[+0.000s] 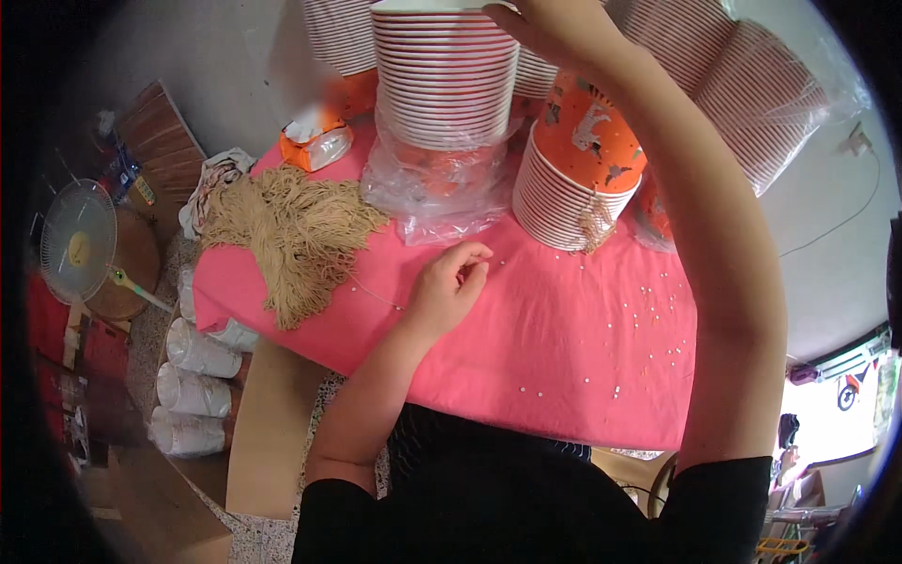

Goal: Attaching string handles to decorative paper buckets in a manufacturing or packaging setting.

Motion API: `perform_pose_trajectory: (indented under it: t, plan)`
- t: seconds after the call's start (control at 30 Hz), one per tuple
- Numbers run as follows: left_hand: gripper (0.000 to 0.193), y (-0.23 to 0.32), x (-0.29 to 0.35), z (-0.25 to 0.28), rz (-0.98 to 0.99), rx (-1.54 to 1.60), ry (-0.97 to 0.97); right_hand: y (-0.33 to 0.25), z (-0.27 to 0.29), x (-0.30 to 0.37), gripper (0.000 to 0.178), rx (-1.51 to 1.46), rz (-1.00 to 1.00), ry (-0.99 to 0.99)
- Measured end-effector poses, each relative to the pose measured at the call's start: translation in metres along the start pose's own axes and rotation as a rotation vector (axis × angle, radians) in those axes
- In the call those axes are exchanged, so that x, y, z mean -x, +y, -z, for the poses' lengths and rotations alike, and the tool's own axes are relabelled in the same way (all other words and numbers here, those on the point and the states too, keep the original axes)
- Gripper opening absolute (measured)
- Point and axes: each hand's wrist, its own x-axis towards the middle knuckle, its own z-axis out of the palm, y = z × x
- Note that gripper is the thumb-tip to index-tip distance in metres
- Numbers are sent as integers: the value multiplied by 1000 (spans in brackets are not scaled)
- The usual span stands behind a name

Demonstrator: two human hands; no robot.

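My left hand (449, 289) rests on the pink cloth (507, 348), palm side down. Its fingers are loosely curled, thumb and forefinger slightly apart, and nothing shows between them. A tan cord from a heap of cords (296, 235) ends beside its wrist. My right hand (554, 21) reaches up to the rim of a tall stack of white-rimmed paper buckets (446, 80). Its thumb points toward that rim; the other fingers are cut off by the upper edge. Under my right forearm stands an upside-down stack of orange patterned buckets (587, 132), with tan cords (594, 226) hanging at its rims.
Small white beads (658, 324) lie scattered on the cloth's right side. More bucket stacks (756, 94) in clear plastic stand behind at right. An orange-and-white packet (317, 141) is by the tan heap. Left on the floor are wrapped white stacks (193, 390) and a fan (80, 242).
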Motion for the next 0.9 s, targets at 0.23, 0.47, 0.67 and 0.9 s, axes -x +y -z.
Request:
perform_pose_trajectory:
  t: [0.23, 0.47, 0.67, 0.9]
  plan:
    - [18, 5, 1, -2, -25, -5, -23, -8, 7, -35, 22, 72, 97, -312]
    - [14, 7, 0, -3, -64, -13, -32, -17, 17, -37, 22, 209, 77, -340]
    - [12, 7, 1, -1, -61, -53, -55, -14, 0, -33, 28, 129, -1, -122]
    - [17, 7, -2, -4, -24, -35, -50, 19, 25, -35, 24, -37, 46, 306]
